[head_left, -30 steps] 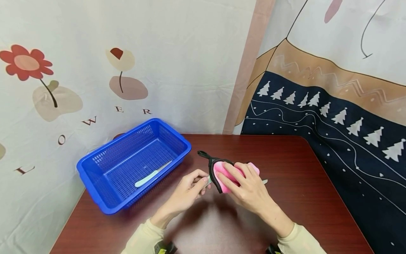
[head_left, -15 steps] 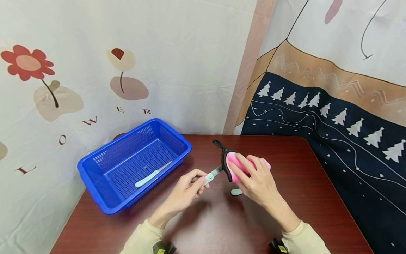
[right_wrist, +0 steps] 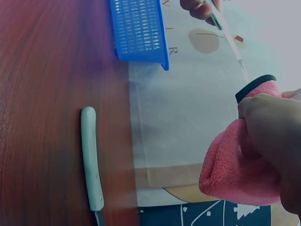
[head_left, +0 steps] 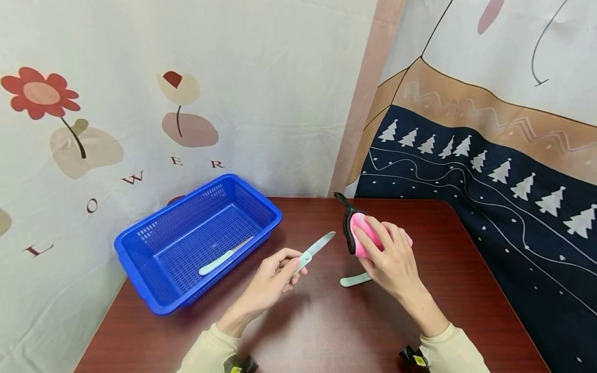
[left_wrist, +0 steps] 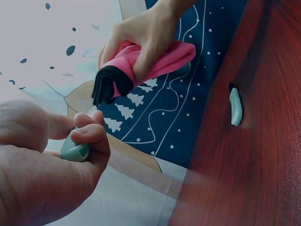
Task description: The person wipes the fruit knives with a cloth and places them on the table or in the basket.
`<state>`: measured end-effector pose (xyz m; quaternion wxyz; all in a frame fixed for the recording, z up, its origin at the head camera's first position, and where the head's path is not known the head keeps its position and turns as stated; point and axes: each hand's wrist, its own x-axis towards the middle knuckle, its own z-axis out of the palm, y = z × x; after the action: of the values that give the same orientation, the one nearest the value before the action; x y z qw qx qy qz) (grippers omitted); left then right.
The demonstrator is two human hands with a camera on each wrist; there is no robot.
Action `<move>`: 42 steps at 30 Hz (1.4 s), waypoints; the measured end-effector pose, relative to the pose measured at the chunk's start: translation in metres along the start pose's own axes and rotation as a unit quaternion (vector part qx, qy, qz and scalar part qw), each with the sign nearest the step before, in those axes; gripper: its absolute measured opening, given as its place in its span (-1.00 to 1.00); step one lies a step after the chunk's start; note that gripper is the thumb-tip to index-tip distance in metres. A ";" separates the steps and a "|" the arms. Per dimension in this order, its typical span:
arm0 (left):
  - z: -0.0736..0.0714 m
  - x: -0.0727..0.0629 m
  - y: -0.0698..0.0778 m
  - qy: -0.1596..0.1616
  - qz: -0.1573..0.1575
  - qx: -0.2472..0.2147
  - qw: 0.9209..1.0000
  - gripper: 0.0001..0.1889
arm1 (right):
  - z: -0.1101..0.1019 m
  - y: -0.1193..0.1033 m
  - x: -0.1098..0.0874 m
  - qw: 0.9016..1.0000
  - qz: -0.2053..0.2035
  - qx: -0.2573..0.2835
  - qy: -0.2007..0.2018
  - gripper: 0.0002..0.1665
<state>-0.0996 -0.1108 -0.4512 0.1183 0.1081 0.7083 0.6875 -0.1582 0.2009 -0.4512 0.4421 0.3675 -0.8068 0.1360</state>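
My left hand [head_left: 275,277] grips a small knife by its pale green handle [head_left: 304,259]. The bare blade [head_left: 323,242] points up and to the right. Bunched in my right hand [head_left: 396,267] is a pink cloth [head_left: 358,224] with black edging and a black hanging loop [head_left: 342,199]. A short gap separates the cloth from the blade tip in the head view. Below my right hand, a second pale green-handled knife [right_wrist: 91,160] lies on the table; in the head view that hand hides its far part.
A blue perforated basket [head_left: 140,291] stands on the left of the brown table [head_left: 317,342]. One more pale-handled knife [head_left: 216,263] lies inside it. Printed cloth hangings [head_left: 280,103] rise directly behind the table.
My right hand has drawn the pink cloth up and right along the blade and off its tip, baring it. The knife on the table has come into fuller view. My left hand stays nearly still.
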 end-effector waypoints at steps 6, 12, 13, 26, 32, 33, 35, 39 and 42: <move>0.002 0.002 0.000 0.013 0.003 -0.005 1.000 -0.72 | 0.002 -0.014 0.007 0.999 -0.033 0.016 0.018 -0.51; 0.004 0.003 0.000 0.010 0.005 -0.004 1.000 -0.73 | 0.008 -0.036 0.013 0.994 -0.098 0.037 0.013 -0.53; 0.004 0.003 0.000 0.007 0.005 -0.006 1.000 -0.73 | 0.009 -0.040 0.013 0.994 -0.106 0.039 0.010 -0.54; 0.004 0.004 0.001 -0.004 -0.004 0.013 1.000 -0.73 | 0.016 -0.058 0.015 0.991 -0.133 0.029 -0.015 -0.53; 0.003 0.002 0.004 -0.003 0.002 0.010 1.000 -0.75 | 0.013 -0.054 0.016 0.994 -0.103 0.010 -0.022 -0.54; 0.004 0.002 0.005 -0.002 0.003 0.008 1.000 -0.75 | 0.013 -0.053 0.016 0.995 -0.097 0.007 -0.025 -0.54; 0.003 0.002 0.005 -0.002 0.005 0.009 1.000 -0.75 | 0.011 -0.050 0.016 0.996 -0.089 0.003 -0.031 -0.52; 0.002 0.001 0.005 -0.001 0.012 0.017 1.000 -0.75 | 0.010 -0.044 0.015 0.996 -0.079 -0.003 -0.041 -0.35; 0.001 0.000 0.004 0.001 0.012 0.022 1.000 -0.75 | 0.009 -0.039 0.014 0.996 -0.068 -0.010 -0.051 -0.31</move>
<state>-0.0993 -0.1098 -0.4469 0.1070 0.1192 0.7222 0.6729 -0.1404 0.1623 -0.4495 0.4122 0.4240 -0.8026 0.0786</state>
